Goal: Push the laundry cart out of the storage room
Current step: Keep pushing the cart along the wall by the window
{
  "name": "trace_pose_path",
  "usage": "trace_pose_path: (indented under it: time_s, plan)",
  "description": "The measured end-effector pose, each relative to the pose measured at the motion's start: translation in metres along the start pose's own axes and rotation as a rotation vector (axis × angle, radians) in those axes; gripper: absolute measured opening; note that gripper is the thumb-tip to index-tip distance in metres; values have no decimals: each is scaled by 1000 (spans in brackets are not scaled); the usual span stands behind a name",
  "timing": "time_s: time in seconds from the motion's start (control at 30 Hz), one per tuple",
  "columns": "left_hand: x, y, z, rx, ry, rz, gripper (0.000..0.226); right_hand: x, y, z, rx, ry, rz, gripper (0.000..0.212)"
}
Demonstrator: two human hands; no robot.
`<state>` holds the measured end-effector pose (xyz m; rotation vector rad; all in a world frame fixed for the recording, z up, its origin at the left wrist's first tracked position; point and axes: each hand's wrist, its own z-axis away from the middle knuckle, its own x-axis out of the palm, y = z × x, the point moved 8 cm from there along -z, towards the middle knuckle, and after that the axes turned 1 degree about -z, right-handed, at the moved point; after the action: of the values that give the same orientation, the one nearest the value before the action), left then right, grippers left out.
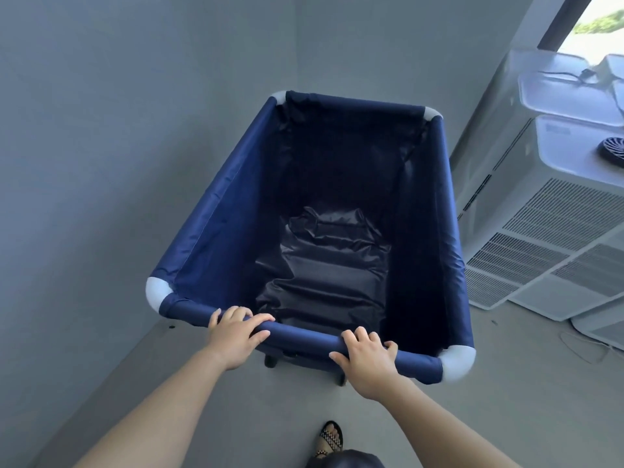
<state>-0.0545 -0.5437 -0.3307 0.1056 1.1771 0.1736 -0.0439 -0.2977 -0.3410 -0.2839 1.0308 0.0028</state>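
Navy laundry cart (216,211), left hand (233,336), right hand (366,358) gripping near rail

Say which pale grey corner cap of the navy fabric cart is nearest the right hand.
The near-right grey cap, beside the right hand on the gripped rail; others lie farther.

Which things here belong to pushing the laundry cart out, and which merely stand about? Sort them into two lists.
Belongs to the job:
laundry cart
near rail
left hand and right hand, both gripping that rail

Merely standing about:
white air-conditioner units
clear plastic boxes on top of them
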Motion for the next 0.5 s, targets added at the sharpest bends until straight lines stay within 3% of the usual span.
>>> trace_pose_path:
  time_s: [0.2, 0.5]
  plan:
    - [-7, 39, -28, 28, 16, 4, 39, -31, 41, -32, -3, 21, 37, 45]
    - [-10, 74, -73, 81, -165, 41, 35, -61, 84, -61, 44, 20, 87, 45]
